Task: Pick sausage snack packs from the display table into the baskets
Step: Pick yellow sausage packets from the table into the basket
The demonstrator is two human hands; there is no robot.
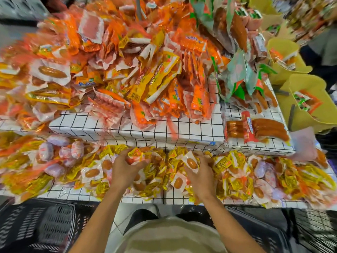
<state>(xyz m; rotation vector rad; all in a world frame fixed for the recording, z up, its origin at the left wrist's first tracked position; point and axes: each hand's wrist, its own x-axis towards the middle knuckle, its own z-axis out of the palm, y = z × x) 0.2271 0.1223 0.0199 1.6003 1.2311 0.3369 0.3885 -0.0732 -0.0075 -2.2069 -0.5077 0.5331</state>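
Small yellow-and-white sausage snack packs lie heaped along the lower front tier of the display table. My left hand reaches into the heap and curls round a few of these packs. My right hand grips another small pack with a round sausage showing, amid the same heap. Two black plastic baskets stand on the floor below the table edge, one at the lower left and one at the lower right.
The raised grid-patterned tier holds a big mound of orange and yellow sausage packs. Long brown sausages in a pack lie on the right tier. Yellow paper bags stand at the far right. Pink round sausages lie at the left.
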